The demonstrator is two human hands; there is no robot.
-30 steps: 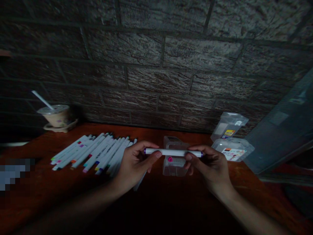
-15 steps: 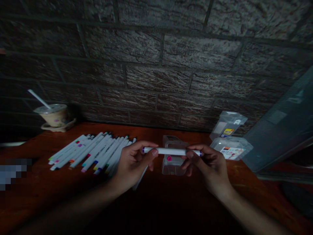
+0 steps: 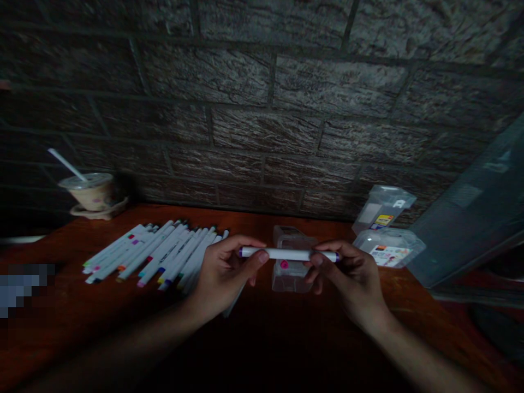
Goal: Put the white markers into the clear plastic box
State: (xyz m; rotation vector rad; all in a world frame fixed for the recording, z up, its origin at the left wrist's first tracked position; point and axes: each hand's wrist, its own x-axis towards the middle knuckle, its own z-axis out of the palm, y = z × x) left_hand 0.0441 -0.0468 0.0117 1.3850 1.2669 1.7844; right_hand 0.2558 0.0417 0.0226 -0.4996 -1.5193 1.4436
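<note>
In front of the clear case (image 3: pixel 292 282), as viewed, the white marker (image 3: pixel 289 254) is extending crosswise, its long axis running left-right. Both grips are pinching it: left hand (image 3: pixel 223 273) near 1 end, right hand (image 3: pixel 355 275) near the other.

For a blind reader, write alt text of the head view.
Left hand and right hand hold a white marker with purple ends above a reddish-brown table. Other white markers lie at left near a cup with a straw; clear plastic containers sit at centre and right, before a dark brick wall.
</note>
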